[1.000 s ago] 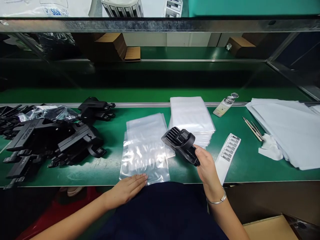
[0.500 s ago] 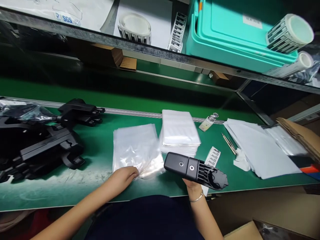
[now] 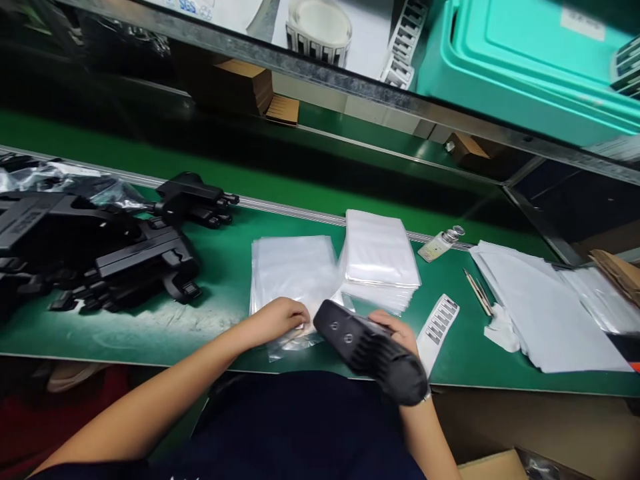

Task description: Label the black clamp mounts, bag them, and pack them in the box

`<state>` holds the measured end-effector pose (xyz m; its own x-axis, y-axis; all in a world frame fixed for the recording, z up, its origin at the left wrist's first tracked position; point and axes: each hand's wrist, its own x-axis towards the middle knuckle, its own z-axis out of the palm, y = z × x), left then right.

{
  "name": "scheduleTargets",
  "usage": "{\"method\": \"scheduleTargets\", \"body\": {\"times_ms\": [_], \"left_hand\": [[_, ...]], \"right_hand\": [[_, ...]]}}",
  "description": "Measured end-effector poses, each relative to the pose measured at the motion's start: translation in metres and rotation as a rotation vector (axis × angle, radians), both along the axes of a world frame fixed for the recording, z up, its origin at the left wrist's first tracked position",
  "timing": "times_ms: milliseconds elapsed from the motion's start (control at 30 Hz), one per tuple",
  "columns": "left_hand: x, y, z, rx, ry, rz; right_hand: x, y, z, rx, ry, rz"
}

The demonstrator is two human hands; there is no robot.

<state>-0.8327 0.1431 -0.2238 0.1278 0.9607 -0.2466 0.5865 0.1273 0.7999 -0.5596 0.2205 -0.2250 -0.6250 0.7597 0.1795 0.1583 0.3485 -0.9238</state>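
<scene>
My right hand is closed around a black plastic part with a ribbed section and two round screws on one face. Its near end is blurred by motion. My left hand pinches the edge of a clear plastic bag at the front of a pile of clear bags. The black part's far end is close to the opening side of that bag; whether they touch I cannot tell. Behind them lies a thicker stack of white translucent bags.
Several black plastic parts lie at the left. To the right are a label strip, a small bottle, thin pointed tools and white sheets. A metal shelf edge crosses above, bearing a teal box.
My right hand has turned the black part and brought it left, towards the bag. My left hand has drawn the bag's edge up and to the right. The camera view has shifted.
</scene>
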Motion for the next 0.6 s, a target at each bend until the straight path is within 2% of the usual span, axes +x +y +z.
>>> {"method": "scheduleTargets", "body": {"times_ms": [100, 167, 233, 333, 433, 600], "left_hand": [[0.008, 0.000, 0.003, 0.160, 0.243, 0.119], [0.012, -0.002, 0.001, 0.210, 0.408, 0.179], [0.012, -0.004, -0.002, 0.199, 0.485, 0.208], [0.011, -0.004, -0.008, 0.123, 0.364, 0.166], [0.014, 0.001, -0.014, 0.054, 0.192, 0.087], [0.022, 0.010, -0.022, 0.055, 0.110, 0.040]], "right_hand": [[-0.006, -0.004, 0.011, 0.046, -0.025, 0.141], [-0.008, -0.008, 0.013, 0.117, -0.090, 0.161], [-0.005, -0.012, 0.013, 0.185, -0.157, 0.149], [0.004, -0.013, 0.013, 0.226, -0.202, 0.143], [0.010, -0.011, 0.015, 0.178, -0.132, 0.136], [-0.002, -0.013, 0.014, 0.081, -0.007, 0.190]]}}
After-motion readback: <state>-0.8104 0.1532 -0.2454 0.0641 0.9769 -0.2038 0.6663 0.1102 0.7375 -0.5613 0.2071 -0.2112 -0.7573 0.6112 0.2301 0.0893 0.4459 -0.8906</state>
